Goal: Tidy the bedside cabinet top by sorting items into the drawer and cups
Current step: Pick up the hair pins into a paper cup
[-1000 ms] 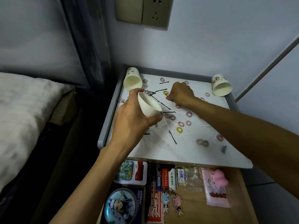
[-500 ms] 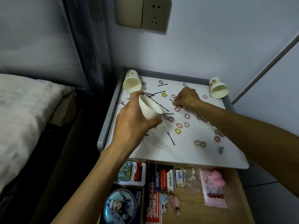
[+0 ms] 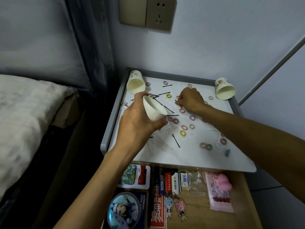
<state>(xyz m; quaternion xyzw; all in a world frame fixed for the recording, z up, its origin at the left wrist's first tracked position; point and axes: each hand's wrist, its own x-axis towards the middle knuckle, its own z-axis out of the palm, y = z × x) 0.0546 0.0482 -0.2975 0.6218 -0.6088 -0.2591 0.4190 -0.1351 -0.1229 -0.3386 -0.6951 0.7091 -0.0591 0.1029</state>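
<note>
Left hand (image 3: 137,124): wrapped round a paper cup (image 3: 154,109) at nine o'clock on the bench (image 3: 181,156), mouth tipped toward one o'clock, I judge to receive pins.
Right hand (image 3: 191,100): fingertips pinch a bobby pin (image 3: 179,105) near twelve o'clock.

Hair ties (image 3: 182,133), hairpins (image 3: 176,140) and two paper cups (image 3: 136,82) litter the cabinet top (image 3: 181,156).

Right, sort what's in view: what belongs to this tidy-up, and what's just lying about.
Job: left hand holding a paper cup; right hand, fingertips down among the hairpins; hair ties; rear-left cup; rear-right cup; open drawer.
Lying about: wall socket; bed; keychains, already in the drawer.
</note>
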